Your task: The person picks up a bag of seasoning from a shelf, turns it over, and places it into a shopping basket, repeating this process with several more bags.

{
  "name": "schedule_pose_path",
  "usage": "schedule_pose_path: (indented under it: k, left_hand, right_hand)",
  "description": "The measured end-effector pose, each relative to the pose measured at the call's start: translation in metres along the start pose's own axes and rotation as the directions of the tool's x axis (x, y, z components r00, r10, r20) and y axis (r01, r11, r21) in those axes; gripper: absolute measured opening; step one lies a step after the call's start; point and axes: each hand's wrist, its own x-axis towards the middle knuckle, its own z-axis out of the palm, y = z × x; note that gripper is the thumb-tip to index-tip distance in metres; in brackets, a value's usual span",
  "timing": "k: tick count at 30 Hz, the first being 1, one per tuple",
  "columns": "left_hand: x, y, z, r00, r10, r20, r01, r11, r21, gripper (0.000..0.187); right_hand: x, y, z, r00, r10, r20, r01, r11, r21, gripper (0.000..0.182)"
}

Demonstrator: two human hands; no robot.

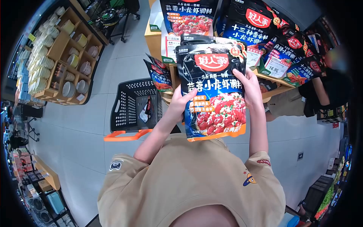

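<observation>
Between my two hands is a black and blue crayfish seasoning pouch, held upright with its printed front facing me. A second pouch shows just behind its top edge. My left hand grips the left side, thumb across the front and fingers hidden behind. On the right side, my right hand has its thumb pressed on the front near the lettering. Beyond them, a similar pouch stands on the display shelf.
A black shopping basket with an orange handle sits on the floor at left, a small packet inside. More seasoning pouches fill the shelf at right. Another person stands at right. A wooden crockery rack and a trolley are left.
</observation>
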Motion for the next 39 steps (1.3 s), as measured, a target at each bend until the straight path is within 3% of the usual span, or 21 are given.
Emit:
schedule_pose_path:
  k: [3,4,5,7,9,11,14,17,21,27,28,29,31,33,35,38,39]
  left_hand:
    - [-0.003,0.002,-0.001,0.999,0.005,-0.05,-0.009,0.997,-0.074,0.026]
    - [-0.009,0.005,0.0,0.995,-0.023,-0.092,0.014,0.995,-0.098,0.027]
    - [-0.012,0.01,0.001,0.991,-0.038,-0.127,0.024,0.994,-0.106,0.027]
    - [-0.013,0.008,-0.003,0.98,0.009,-0.197,-0.027,0.996,-0.09,0.026]
    - [-0.013,0.009,-0.008,0.981,0.034,-0.191,-0.05,0.995,-0.082,0.026]
    - [-0.013,0.01,-0.009,0.981,0.061,-0.187,-0.076,0.994,-0.076,0.026]
    - [-0.013,0.011,-0.01,0.978,0.065,-0.198,-0.085,0.992,-0.097,0.024]
    - [-0.01,0.017,-0.01,0.974,0.071,-0.214,-0.082,0.996,-0.043,0.024]
    - [-0.011,0.022,-0.013,0.968,0.083,-0.237,-0.102,0.992,-0.071,0.024]
    - [-0.013,0.031,-0.022,0.962,0.077,-0.26,-0.121,0.98,-0.159,0.043]
    - [-0.015,0.035,-0.02,0.944,0.077,-0.322,-0.105,0.992,-0.069,0.044]
    - [-0.009,0.028,-0.035,0.959,0.068,-0.274,-0.113,0.982,-0.152,0.042]
    - [-0.011,0.037,-0.038,0.941,0.123,-0.315,-0.175,0.974,-0.142,0.041]
    - [-0.012,0.048,-0.05,0.948,0.175,-0.267,-0.222,0.962,-0.16,0.043]
    - [-0.014,0.06,-0.057,0.917,0.143,-0.373,-0.213,0.965,-0.154,0.043]
    - [-0.015,0.062,-0.072,0.906,0.201,-0.372,-0.269,0.953,-0.141,0.043]
    - [-0.015,0.062,-0.076,0.894,0.212,-0.395,-0.281,0.951,-0.125,0.043]
  right_hand:
    - [-0.008,-0.011,0.013,1.0,-0.031,-0.004,0.031,0.997,-0.067,0.035]
    - [-0.014,-0.016,0.016,1.0,0.029,-0.009,-0.031,0.987,-0.156,0.044]
    - [-0.021,-0.017,0.026,0.998,-0.058,-0.03,0.053,0.987,-0.15,0.047]
    - [-0.022,-0.009,0.027,0.94,-0.34,-0.033,0.303,0.874,-0.38,0.047]
    - [-0.034,-0.017,0.03,0.942,-0.335,-0.032,0.284,0.843,-0.456,0.042]
    - [-0.04,-0.023,0.034,0.986,-0.164,0.012,0.149,0.857,-0.494,0.03]
    - [-0.046,-0.032,0.047,0.995,-0.069,0.068,0.094,0.857,-0.506,0.044]
    - [-0.04,-0.031,0.052,0.984,-0.13,0.121,0.174,0.838,-0.517,0.043]
    - [-0.037,-0.032,0.059,0.994,-0.047,0.096,0.074,0.951,-0.301,0.043]
    - [-0.026,-0.035,0.07,0.974,-0.228,0.004,0.219,0.931,-0.292,0.036]
    - [-0.024,-0.038,0.072,0.958,-0.285,-0.002,0.275,0.927,-0.256,0.036]
    - [-0.019,-0.041,0.071,0.94,-0.34,-0.007,0.33,0.918,-0.22,0.035]
    - [-0.012,-0.049,0.068,0.901,-0.428,-0.073,0.405,0.89,-0.211,0.035]
    - [-0.003,-0.057,0.067,0.809,-0.569,-0.145,0.521,0.809,-0.271,0.036]
    - [0.014,-0.063,0.063,0.657,-0.739,-0.151,0.667,0.663,-0.342,0.037]
    - [0.035,-0.076,0.063,0.55,-0.818,-0.167,0.775,0.575,-0.263,0.035]
    - [0.043,-0.079,0.062,0.57,-0.801,-0.185,0.769,0.599,-0.224,0.035]
